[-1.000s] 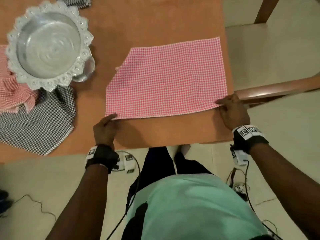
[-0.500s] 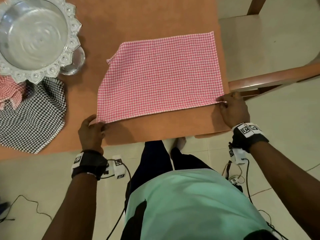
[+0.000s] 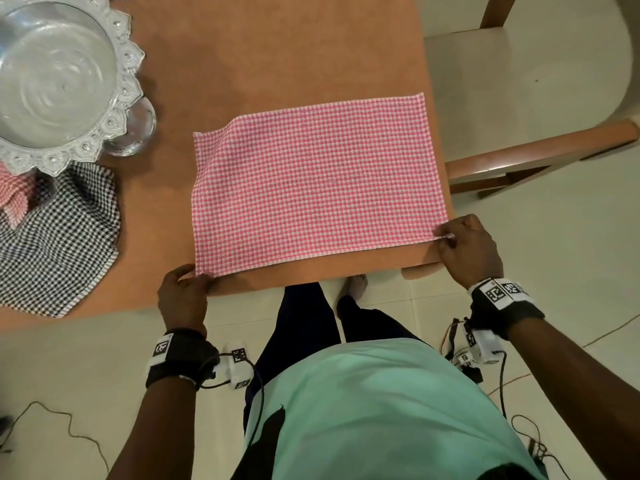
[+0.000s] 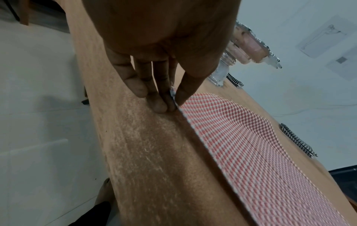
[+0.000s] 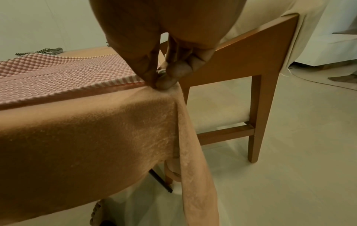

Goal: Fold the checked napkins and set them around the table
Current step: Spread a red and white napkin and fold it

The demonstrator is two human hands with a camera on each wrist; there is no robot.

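Where the tan-clothed table [image 3: 277, 46] fills the upper frame, the pink checked napkin [image 3: 311, 181] lies flat mid-frame, left hand [image 3: 183, 296] pinching its lower-left corner, right hand [image 3: 467, 251] its lower-right.

The spread napkin [image 3: 315, 188] lies on the counter [image 3: 277, 57] near its front right corner. Left of it stands a bowl [image 3: 59, 74], with two more napkins [image 3: 55, 244] apparently tucked partly beneath. A chair [image 3: 519, 98] stands right of the counter.
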